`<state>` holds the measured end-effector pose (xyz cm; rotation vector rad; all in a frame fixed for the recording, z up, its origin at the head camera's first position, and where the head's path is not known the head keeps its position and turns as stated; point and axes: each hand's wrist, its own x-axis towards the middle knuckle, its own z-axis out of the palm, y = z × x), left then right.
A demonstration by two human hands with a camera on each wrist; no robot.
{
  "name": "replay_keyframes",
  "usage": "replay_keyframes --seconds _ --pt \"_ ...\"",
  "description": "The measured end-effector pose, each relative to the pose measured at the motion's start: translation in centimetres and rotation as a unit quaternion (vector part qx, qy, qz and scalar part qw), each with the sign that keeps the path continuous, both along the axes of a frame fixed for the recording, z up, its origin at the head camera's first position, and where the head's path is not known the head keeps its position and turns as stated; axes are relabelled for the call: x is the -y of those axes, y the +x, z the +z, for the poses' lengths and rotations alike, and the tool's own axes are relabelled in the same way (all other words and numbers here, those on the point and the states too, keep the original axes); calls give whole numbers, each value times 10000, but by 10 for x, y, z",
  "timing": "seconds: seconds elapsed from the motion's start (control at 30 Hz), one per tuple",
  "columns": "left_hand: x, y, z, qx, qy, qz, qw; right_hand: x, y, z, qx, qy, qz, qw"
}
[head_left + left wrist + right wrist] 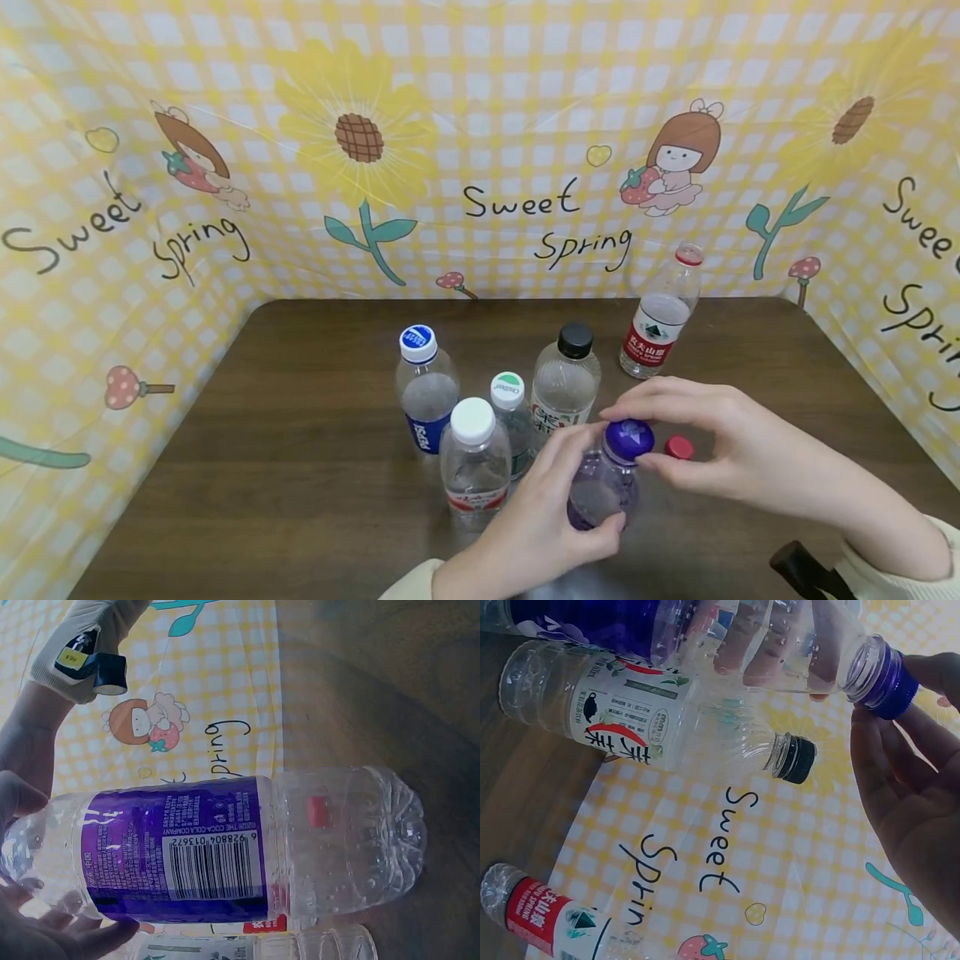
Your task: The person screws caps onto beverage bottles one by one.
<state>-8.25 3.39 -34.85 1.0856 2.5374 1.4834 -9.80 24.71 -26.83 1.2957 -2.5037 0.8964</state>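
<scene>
My left hand (542, 502) grips a clear plastic bottle (172, 847) with a purple label round its middle. The bottle stands upright in the head view. On its neck sits a purple cap (628, 440), pinched between the thumb and fingers of my right hand (738, 433). In the right wrist view, clear neck threads show just below the cap (891, 682). A loose red cap (679, 447) lies on the table beside the right hand. Behind that hand is a bottle with a red label (649, 340), its top without a cap.
Left of the hands cluster several capped bottles: a blue-labelled one (427, 392), a white-capped one (474, 467), a small one with a green-and-white cap (507, 392) and a black-capped one (566, 379). A checked cloth (510, 100) hangs round the brown table (285, 467).
</scene>
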Motion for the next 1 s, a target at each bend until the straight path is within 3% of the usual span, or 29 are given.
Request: replay_keyframes --seconds 0.2,0.4,0.63,1.0 --pt "-1 -3 0 41 -76 -33 10000 0 -3 1 -81 229 -45 9997" --pt "-5 -3 -4 -55 -222 275 9994 -1 -5 3 35 277 47 9996" --pt "-8 -2 -7 99 100 727 9973 0 -8 9 -9 511 48 9987" --pt "-8 -5 -8 54 53 878 9961 2 -12 14 25 618 -11 9981"
